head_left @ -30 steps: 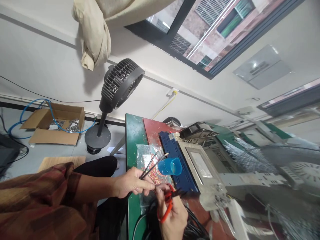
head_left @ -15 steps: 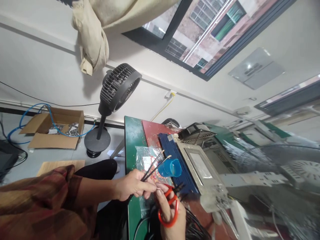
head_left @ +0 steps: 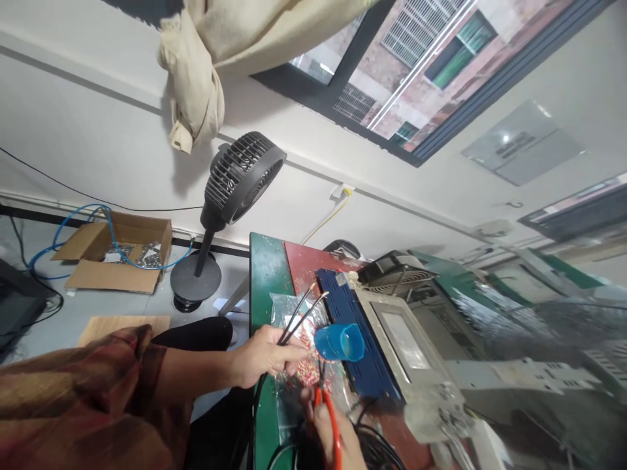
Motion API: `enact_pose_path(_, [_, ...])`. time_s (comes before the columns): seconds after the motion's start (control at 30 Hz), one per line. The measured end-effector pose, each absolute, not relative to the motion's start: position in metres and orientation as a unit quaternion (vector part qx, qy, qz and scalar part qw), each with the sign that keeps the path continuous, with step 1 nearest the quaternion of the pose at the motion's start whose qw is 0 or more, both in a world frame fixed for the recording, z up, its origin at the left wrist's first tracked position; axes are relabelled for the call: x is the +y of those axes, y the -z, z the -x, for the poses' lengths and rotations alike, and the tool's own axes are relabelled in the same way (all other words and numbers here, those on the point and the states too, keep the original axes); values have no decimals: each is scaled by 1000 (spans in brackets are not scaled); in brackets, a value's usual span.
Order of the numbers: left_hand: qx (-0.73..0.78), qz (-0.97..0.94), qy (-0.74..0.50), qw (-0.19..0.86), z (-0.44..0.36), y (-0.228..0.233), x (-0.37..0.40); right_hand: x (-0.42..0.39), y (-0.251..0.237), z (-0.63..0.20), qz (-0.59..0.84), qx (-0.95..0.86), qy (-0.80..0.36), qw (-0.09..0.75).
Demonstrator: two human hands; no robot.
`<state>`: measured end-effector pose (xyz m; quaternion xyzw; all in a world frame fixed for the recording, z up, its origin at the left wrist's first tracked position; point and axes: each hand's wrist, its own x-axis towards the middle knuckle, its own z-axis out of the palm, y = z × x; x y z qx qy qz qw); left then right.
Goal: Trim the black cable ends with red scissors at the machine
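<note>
Left grip (head_left: 264, 356) pinched narrow on two black wires (head_left: 305, 318); right grip (head_left: 349, 442) wrapped around orange-handled tool (head_left: 334, 418).

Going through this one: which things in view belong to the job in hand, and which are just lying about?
Job in hand:
- black cables, in the left hand
- cutters, in the right hand

Seemingly just about:
- blue cup, untouched
- fan
- cardboard box

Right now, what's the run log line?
Left hand: holds two black wires; right hand: holds red-handled tool; nearby: blue cup
</note>
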<state>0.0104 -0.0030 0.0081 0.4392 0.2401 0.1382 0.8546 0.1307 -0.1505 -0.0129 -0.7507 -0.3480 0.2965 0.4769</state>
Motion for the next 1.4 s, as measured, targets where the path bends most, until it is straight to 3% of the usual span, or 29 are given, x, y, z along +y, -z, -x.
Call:
enact_pose_path(0.17, [237,-492,-141,826,-13,-2,-1,-146,-4,-125,743,-364,-397,397])
enact_pose_path(0.43, [267,-542,-150,783,-16,8,-1,-135,-21,-108,746,-340,-388,422])
enact_pose_path(0.77, [274,-509,-114,808,-19,8,0,-135,3,-120,775,-274,-399,405])
enact_pose_path(0.83, [255,-450,-87,851,-18,8,0,-135,2,-118,779,-224,-399,429])
enact_pose_path(1.03, [172,-364,-51,914,-12,4,-6,-131,-9,-107,653,-175,-393,623])
enact_pose_path(1.4, [150,-385,-28,910,-8,3,-13,-127,-7,-101,589,-85,-453,664])
